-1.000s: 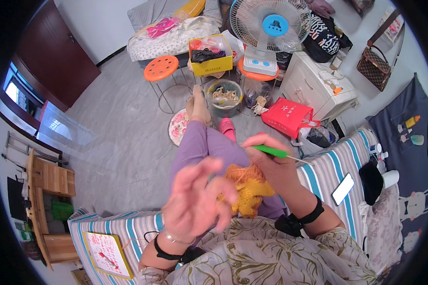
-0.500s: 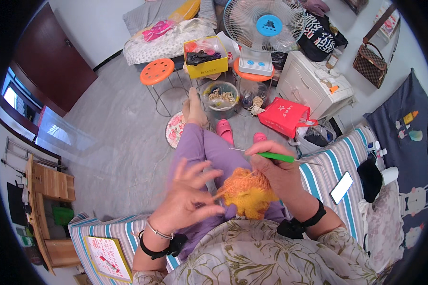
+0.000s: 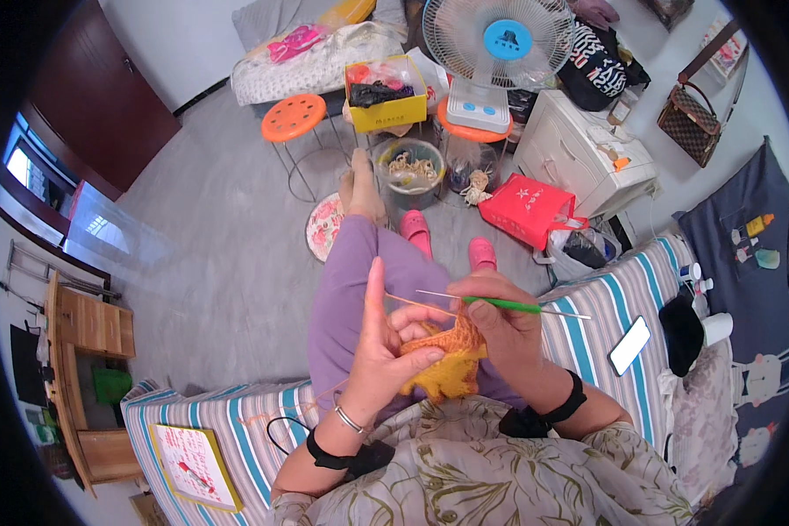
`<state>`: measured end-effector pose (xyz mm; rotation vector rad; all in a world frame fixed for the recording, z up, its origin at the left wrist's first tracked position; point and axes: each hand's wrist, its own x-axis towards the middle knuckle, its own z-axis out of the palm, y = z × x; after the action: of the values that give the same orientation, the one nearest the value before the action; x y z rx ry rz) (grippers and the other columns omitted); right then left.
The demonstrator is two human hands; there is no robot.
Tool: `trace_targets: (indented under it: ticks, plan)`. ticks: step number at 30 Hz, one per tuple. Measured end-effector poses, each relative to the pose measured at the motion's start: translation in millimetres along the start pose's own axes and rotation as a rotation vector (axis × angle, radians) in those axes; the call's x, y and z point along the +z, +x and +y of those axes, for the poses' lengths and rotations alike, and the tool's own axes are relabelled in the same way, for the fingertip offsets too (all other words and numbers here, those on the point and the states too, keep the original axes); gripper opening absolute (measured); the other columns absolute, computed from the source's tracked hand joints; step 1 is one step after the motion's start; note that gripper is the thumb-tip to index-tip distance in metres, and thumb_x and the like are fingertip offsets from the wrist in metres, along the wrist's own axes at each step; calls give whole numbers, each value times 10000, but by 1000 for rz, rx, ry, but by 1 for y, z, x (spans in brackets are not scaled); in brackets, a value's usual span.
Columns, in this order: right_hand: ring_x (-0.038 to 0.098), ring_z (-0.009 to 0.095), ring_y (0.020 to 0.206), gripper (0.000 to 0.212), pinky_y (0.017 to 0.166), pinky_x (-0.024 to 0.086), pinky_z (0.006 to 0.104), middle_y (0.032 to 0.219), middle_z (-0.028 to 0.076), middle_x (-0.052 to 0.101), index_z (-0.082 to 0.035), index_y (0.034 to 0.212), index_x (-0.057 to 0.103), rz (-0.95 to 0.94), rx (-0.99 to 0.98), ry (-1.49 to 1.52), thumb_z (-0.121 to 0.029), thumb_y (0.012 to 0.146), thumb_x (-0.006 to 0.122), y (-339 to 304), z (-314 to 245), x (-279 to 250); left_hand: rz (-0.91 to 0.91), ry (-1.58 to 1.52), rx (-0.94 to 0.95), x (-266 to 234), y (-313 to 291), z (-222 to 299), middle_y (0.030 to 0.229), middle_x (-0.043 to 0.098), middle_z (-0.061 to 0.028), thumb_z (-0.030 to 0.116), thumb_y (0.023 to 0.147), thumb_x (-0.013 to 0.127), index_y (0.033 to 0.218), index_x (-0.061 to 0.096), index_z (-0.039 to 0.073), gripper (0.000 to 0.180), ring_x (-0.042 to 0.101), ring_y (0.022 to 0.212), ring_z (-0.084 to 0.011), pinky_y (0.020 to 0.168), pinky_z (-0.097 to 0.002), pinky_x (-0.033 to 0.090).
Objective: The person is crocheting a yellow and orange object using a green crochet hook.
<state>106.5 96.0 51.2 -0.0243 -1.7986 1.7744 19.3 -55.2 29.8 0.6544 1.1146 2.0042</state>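
The crocheted piece (image 3: 447,368) is above my lap, between my two hands. My left thumb and fingers cover part of its left side, and my right hand its right edge; the underside is out of sight and single stitches are too small to make out. Visible portion: orange along the top, deeper yellow below, bunched, lower edge uneven. My left hand (image 3: 384,340) is closed on the piece, index finger raised. An orange yarn strand (image 3: 416,302) runs from that finger toward the right hand; whether it loops round the hook I cannot tell. My right hand (image 3: 505,324) grips the crochet hook (image 3: 515,305) by its green handle, fingers hiding a section; one thin metal end points left, the other protrudes right. Beneath: purple trousers (image 3: 346,294). To the right, a phone (image 3: 629,346) lies on the striped cover (image 3: 583,351). Farther out, pink clogs (image 3: 416,233) stand on the floor; the fan (image 3: 508,40) is cut off at the top.
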Motion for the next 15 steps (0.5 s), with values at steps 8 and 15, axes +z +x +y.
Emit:
trace_targets:
  ticks: [8, 15]
  plan:
    - [570, 173, 873, 255, 769, 444, 290, 979, 96, 615, 4, 1117, 608, -80, -9, -50, -131, 936, 489, -10, 22, -10, 71, 175, -124, -4, 0, 2, 900, 598, -84, -88, 768, 668, 1469, -135, 188, 1102, 586, 875, -114, 769, -245, 494]
    - [613, 174, 918, 266, 820, 468, 285, 1043, 130, 646, 12, 1123, 601, -66, 43, -30, -142, 926, 512, -24, 34, -18, 164, 240, 205, 6, 5, -1, 913, 564, -66, -91, 820, 591, 1459, -163, 187, 1027, 543, 830, -99, 776, -242, 458]
